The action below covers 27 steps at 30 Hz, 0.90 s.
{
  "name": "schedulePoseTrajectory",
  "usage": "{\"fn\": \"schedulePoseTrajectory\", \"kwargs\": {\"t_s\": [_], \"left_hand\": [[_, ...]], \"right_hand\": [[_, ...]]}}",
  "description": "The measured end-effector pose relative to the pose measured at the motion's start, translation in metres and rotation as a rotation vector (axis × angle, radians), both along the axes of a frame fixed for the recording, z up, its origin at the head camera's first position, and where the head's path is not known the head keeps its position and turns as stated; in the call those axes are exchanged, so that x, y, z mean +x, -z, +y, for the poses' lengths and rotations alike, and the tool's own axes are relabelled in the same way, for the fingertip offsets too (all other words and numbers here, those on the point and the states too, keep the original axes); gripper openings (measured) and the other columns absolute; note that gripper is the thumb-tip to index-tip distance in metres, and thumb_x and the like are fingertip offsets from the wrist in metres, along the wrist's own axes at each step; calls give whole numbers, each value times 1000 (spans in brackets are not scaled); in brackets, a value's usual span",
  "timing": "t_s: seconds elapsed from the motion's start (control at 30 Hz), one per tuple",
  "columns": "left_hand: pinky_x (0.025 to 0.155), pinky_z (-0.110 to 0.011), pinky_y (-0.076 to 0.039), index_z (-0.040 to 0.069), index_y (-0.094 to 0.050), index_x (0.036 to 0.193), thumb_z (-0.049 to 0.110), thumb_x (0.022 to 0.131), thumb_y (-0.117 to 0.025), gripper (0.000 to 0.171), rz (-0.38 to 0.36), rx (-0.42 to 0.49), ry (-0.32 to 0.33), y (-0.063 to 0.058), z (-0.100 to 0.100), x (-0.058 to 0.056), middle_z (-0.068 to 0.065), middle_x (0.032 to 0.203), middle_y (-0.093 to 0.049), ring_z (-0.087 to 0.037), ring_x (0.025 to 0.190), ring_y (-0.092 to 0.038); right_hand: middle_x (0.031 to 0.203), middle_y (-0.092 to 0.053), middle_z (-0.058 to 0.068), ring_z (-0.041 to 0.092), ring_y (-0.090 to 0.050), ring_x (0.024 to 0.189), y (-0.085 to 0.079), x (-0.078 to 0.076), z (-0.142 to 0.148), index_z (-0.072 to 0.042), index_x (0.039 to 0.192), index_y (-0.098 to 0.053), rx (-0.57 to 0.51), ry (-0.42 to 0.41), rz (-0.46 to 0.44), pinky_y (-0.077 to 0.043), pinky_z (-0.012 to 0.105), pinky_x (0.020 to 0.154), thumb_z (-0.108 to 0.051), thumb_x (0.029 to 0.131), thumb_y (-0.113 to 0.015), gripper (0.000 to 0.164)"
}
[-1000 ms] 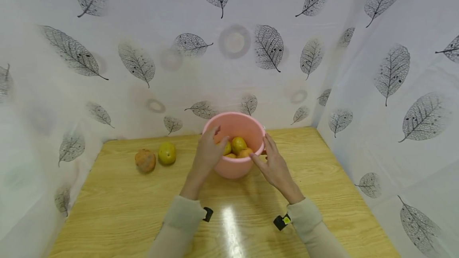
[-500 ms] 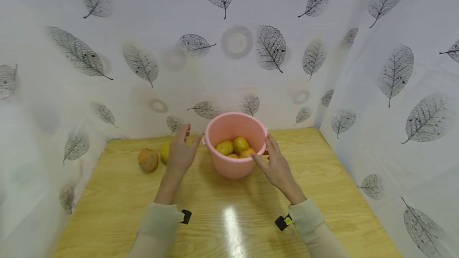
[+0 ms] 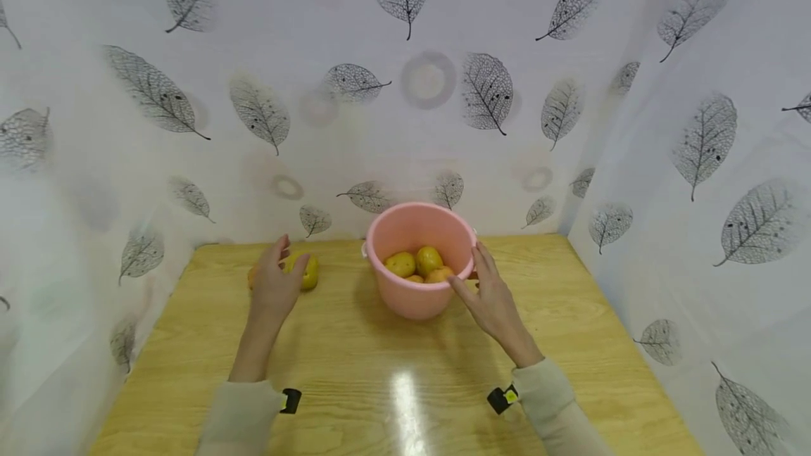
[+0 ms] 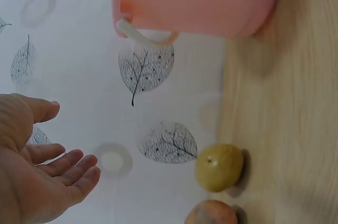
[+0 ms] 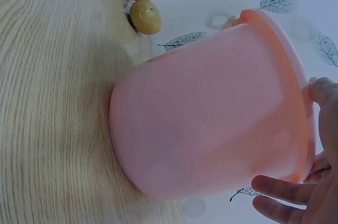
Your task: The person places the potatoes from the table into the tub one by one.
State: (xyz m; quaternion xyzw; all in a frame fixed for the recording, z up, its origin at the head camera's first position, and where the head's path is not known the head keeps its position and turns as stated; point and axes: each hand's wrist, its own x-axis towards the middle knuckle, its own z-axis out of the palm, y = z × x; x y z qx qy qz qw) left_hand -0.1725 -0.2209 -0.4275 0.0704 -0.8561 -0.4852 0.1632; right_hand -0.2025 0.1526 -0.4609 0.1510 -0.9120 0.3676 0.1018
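A pink bucket stands near the table's back edge, with several yellow and orange-brown potato-like pieces inside. My right hand rests at the bucket's right rim; in the right wrist view its thumb touches the rim and two fingers stretch out straight. My left hand hovers left of the bucket with fingers loosely spread, holding nothing. Beyond it lie a yellow-green roundish piece and a brownish potato-like piece, side by side. In the head view the left hand hides most of the brownish one.
The wooden table reaches back to a white curtain printed with leaves, which also hangs along both sides. A white handle is fixed at the bucket's rim. Each wrist wears a small black camera.
My left hand has moved left, from above the bucket to beside the two loose pieces. The right hand stays at the rim. The head view has shifted slightly.
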Motion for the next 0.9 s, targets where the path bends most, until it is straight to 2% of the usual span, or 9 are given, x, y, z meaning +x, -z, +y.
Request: {"fn": "schedulePoseTrajectory", "kwargs": {"t_s": [0.13, 0.3, 0.47, 0.7, 0.9], "left_hand": [[110, -53, -44, -13, -43, 148, 14, 102, -64, 57, 21, 17, -54, 6, -10, 4, -30, 148, -49, -45, 131, -52], [110, -54, -44, -10, -43, 150, 18, 102, -65, 60, -9, 40, -107, 13, -23, 11, -28, 149, -49, -44, 132, -51], [109, -58, -44, -9, -39, 153, 20, 102, -65, 64, -27, 41, -134, 20, -35, 18, -31, 148, -47, -47, 133, -50], [107, -58, -45, -13, -40, 150, 21, 102, -66, 64, 12, 6, -167, 28, -47, 24, -34, 148, -45, -48, 131, -49], [111, -60, -41, -14, -34, 153, 22, 105, -61, 66, -26, 12, -162, 33, -58, 27, -36, 152, -39, -51, 136, -42]], "right_hand": [[170, -21, 13, 33, -64, 114, 1, 0, 0, -4, 164, -22, -2, -4, 4, -57, 54, 90, -49, 102, -62, 86], [170, -20, 14, 32, -64, 113, 3, 1, 0, -3, 163, -23, -3, -8, 15, -57, 53, 90, -49, 102, -62, 86], [170, -20, 15, 32, -64, 113, 4, 1, 1, -3, 163, -23, -6, -11, 22, -57, 53, 90, -48, 102, -62, 85], [170, -21, 15, 32, -65, 112, 3, 0, 1, -2, 163, -23, -7, -12, 29, -58, 53, 89, -45, 102, -63, 85], [170, -19, 13, 32, -64, 112, 3, -1, 1, -4, 164, -23, -10, -24, 21, -57, 53, 89, -48, 102, -62, 85]]}}
